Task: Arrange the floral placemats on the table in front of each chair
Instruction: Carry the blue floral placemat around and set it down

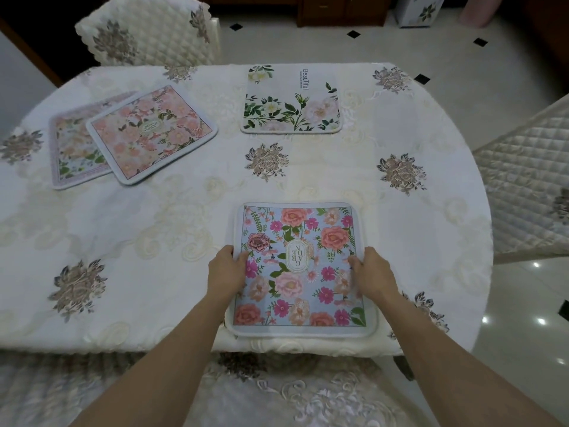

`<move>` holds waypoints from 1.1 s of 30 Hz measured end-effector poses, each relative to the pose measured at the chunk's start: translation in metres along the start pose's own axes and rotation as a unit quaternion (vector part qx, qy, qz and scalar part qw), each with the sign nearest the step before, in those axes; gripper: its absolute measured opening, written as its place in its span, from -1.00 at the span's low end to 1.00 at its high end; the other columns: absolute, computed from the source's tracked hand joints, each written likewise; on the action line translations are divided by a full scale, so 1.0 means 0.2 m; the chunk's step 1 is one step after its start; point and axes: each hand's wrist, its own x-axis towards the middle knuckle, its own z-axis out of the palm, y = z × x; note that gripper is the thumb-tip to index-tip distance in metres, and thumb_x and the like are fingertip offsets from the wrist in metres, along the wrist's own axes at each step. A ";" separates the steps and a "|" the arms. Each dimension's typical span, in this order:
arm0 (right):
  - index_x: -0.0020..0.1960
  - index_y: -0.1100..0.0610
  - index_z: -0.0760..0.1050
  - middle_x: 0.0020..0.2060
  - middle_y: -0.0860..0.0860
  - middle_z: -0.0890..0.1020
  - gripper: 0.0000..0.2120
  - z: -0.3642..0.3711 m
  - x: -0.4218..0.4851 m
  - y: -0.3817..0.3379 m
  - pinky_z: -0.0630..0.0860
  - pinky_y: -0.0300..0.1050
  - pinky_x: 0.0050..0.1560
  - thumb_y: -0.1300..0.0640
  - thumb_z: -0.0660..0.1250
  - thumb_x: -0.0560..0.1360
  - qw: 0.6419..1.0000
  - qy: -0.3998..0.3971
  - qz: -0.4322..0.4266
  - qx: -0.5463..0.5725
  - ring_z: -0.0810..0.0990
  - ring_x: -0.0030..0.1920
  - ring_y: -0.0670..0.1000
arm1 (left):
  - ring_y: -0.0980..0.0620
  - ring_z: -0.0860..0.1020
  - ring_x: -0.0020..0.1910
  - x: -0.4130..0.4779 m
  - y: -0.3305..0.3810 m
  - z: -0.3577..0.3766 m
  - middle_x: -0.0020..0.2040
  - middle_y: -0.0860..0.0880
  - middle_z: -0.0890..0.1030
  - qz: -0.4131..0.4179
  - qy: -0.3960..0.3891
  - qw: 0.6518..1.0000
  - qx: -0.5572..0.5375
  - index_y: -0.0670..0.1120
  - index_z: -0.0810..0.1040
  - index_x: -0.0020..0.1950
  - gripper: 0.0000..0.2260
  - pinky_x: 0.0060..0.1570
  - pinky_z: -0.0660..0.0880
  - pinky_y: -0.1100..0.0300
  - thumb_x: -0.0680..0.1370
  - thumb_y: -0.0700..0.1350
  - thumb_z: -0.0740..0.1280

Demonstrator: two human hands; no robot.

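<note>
A blue floral placemat [300, 269] with pink and orange flowers lies flat at the near edge of the round table [184, 229]. My left hand [226, 271] grips its left edge and my right hand [374, 274] grips its right edge, thumbs on top. A white placemat with green leaves [291, 100] lies at the far side of the table. At the far left, a pink floral placemat [152, 134] overlaps another pale floral placemat [72, 152] beneath it.
A quilted chair [147, 29] stands behind the table at the far left. Another quilted chair [529, 186] is at the right. A covered chair seat [277, 392] sits below the near edge. The tiled floor [462, 57] lies beyond.
</note>
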 end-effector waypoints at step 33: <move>0.57 0.14 -0.33 0.58 0.07 -0.24 -0.22 0.18 0.00 0.08 -0.12 0.00 0.58 -0.35 -0.21 0.58 0.918 0.020 -0.269 -0.291 -0.29 0.56 0.00 | 0.05 -0.31 0.56 0.04 -0.05 0.18 0.58 0.00 -0.31 0.299 -0.118 0.884 0.339 -0.05 -0.30 0.57 -0.29 0.53 -0.28 0.09 0.61 0.31 -0.08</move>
